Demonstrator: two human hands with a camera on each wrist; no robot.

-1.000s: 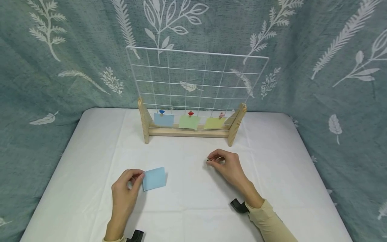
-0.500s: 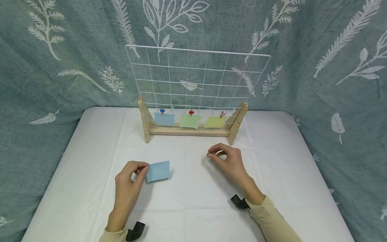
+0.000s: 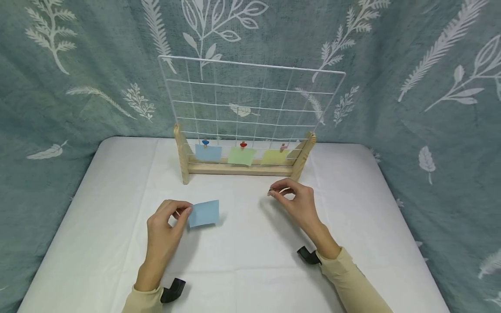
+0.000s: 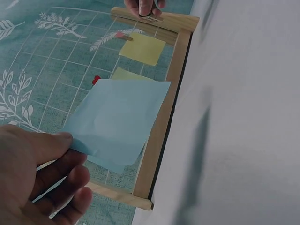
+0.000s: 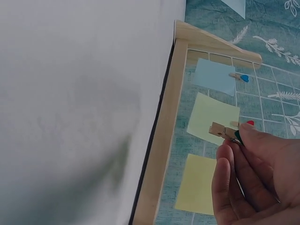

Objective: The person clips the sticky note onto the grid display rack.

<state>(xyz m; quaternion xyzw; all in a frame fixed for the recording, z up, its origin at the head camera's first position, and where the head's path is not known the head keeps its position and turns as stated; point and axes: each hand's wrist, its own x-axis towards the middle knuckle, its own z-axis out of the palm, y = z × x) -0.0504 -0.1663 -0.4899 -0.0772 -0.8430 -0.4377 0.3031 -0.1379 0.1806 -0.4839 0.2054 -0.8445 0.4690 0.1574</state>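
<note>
My left hand point(image 3: 166, 226) pinches a blue square paper note point(image 3: 204, 213) by its left edge, thumb on top in the left wrist view, where the note point(image 4: 119, 119) hides part of the rack behind it. To the right, my right hand point(image 3: 295, 202) holds a small wooden clothespin point(image 5: 220, 130) between thumb and fingertips. The pin's dark green end sits under the thumb, its bare wooden tip pointing away. Both hands are held above the table, in front of a white wire grid rack point(image 3: 250, 89) on a wooden base point(image 3: 240, 169).
Along the grid's lower part hang a blue note point(image 3: 208, 153), a green note point(image 3: 241, 156) and a yellow note point(image 3: 275, 157), each under a heart-topped clothespin. A white cloth covers the table point(image 3: 117, 195). Behind it hangs a teal leaf-patterned curtain point(image 3: 129, 39).
Both hands have moved forward toward the rack, the left with the blue note and the right with the clothespin. The three hanging notes stay in place.
</note>
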